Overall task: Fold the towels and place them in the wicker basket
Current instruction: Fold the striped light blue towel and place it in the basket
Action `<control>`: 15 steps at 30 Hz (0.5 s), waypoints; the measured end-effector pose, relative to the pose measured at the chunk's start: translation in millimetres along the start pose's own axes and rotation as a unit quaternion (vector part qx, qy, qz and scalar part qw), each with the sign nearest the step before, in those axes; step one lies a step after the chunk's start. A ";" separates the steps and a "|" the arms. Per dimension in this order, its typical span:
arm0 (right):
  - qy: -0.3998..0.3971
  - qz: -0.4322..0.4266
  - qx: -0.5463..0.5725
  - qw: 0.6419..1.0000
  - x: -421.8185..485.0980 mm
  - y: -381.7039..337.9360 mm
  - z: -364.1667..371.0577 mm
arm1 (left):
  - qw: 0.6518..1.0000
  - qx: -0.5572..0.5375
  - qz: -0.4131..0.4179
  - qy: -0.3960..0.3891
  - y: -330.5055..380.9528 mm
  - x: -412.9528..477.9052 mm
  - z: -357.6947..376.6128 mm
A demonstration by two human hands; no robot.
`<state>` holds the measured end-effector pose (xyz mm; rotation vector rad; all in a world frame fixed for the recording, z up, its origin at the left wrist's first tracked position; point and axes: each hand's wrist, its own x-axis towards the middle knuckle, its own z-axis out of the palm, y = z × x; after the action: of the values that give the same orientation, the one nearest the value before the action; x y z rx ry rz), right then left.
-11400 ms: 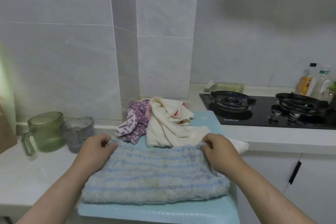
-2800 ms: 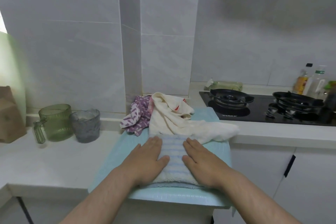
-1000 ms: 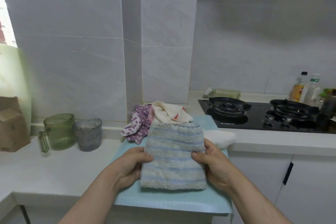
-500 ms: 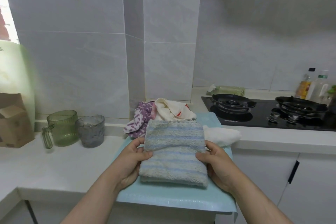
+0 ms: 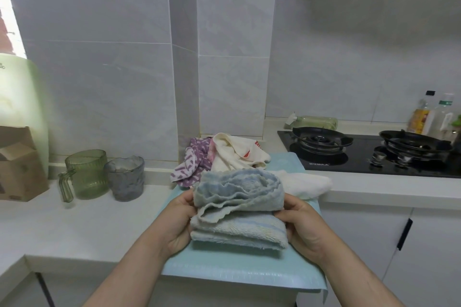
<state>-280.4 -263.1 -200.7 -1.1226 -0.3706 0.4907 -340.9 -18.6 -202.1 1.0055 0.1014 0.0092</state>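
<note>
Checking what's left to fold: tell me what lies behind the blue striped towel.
Cream towel and purple patterned cloth lie bunched on the teal mat; the blue towel covers their near edges.

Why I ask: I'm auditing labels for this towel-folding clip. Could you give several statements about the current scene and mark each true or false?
1. The left hand and the right hand both hold the folded blue-striped fluffy towel. True.
2. The green ribbed glass mug stands right of the grey glass cup. False: it stands left of it.
3. A purple patterned cloth and a cream towel lie crumpled behind the held towel. True.
4. A wicker basket sits on the light blue mat. False: no basket is in view.
</note>
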 end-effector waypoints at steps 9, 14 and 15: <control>-0.007 0.020 -0.032 0.999 4.4 0.9 0.0 | 0.999 0.040 -0.008 -0.014 2.0 -5.6 9.1; 0.028 0.020 -0.046 0.998 4.0 1.4 -0.8 | 0.998 0.052 0.005 -0.026 -0.3 -6.6 1.2; 0.030 0.017 -0.032 0.999 2.8 1.2 -0.2 | 0.999 0.044 0.011 -0.024 -0.8 -6.8 0.8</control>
<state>-278.2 -261.2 -201.7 -1.2052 -0.3170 0.4764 -347.6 -20.1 -201.8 1.0937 0.0469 0.0010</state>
